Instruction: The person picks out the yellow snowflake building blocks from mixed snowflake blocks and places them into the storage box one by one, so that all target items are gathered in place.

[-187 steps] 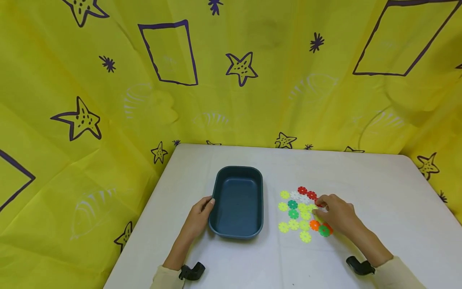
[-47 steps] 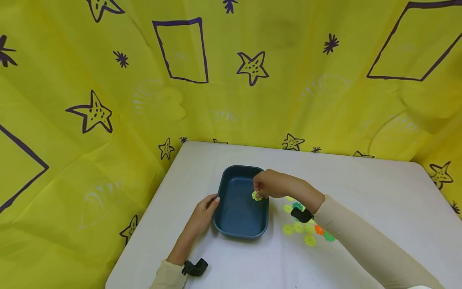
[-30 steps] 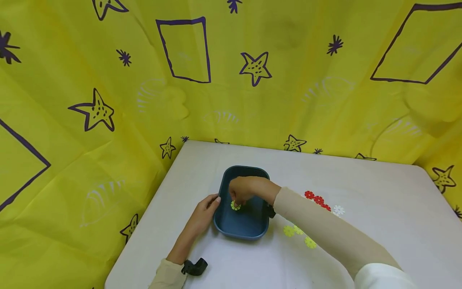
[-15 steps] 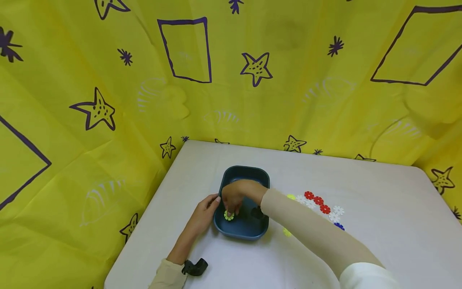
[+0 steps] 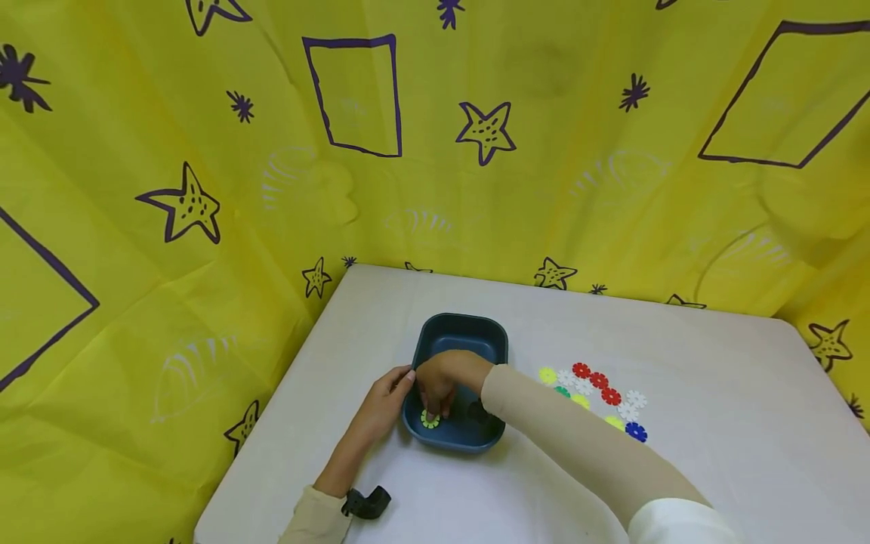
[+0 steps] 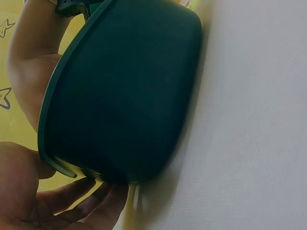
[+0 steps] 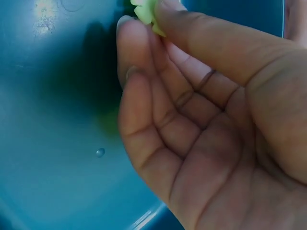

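Note:
A deep blue-green rectangular tray stands on the white table. At its left side my left hand grips the wall, thumb at the rim; the left wrist view shows the fingers curled against the outside of the tray wall. My right hand is inside the tray, toward its near left corner. Between thumb and fingertip it pinches a yellow flower-shaped plastic disc, close over the tray floor. The right wrist view shows part of that yellow disc at the thumb tip, the other fingers bent.
Right of the tray lie several similar flower-shaped discs: red, white, yellow, green and blue. My right sleeve hides part of this group. A yellow patterned curtain hangs behind the table.
My right hand went from the loose discs to the tray with a yellow disc, then down toward the near left corner. My left hand keeps its hold on the tray.

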### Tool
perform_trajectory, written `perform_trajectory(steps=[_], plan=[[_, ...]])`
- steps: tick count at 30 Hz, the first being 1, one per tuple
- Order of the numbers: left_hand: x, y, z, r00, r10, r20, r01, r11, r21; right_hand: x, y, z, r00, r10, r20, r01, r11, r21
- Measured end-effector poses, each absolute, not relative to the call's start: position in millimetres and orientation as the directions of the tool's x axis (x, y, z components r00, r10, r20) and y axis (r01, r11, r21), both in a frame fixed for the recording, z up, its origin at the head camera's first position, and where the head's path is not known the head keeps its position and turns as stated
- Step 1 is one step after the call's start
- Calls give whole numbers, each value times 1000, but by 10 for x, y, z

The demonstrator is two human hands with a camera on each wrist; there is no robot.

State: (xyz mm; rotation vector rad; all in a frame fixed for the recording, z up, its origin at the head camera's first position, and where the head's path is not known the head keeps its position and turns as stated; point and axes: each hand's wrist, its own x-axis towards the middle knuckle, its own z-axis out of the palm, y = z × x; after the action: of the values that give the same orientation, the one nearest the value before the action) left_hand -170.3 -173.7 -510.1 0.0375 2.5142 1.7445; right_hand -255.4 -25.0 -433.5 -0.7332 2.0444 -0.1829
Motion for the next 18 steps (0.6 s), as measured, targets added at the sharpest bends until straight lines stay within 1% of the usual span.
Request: perform_trajectory(steps=[6,10,18], plan=[[-1698,-1739,-5095,-997,70,-37,-10,349,937,-2510,-277,-4371,-460,-536,-708,-441,830,-341],[-1701,-1736,-5093,-997,68,-28,-2,353,935,-2507,-293,-4405,-493,-523,-695,-430,841,-328],[-1705,-1733,-5103,-998,61,-31,-7,364,932,-2501,-295,-4428,-519,-513,-684,-419,850,-319]])
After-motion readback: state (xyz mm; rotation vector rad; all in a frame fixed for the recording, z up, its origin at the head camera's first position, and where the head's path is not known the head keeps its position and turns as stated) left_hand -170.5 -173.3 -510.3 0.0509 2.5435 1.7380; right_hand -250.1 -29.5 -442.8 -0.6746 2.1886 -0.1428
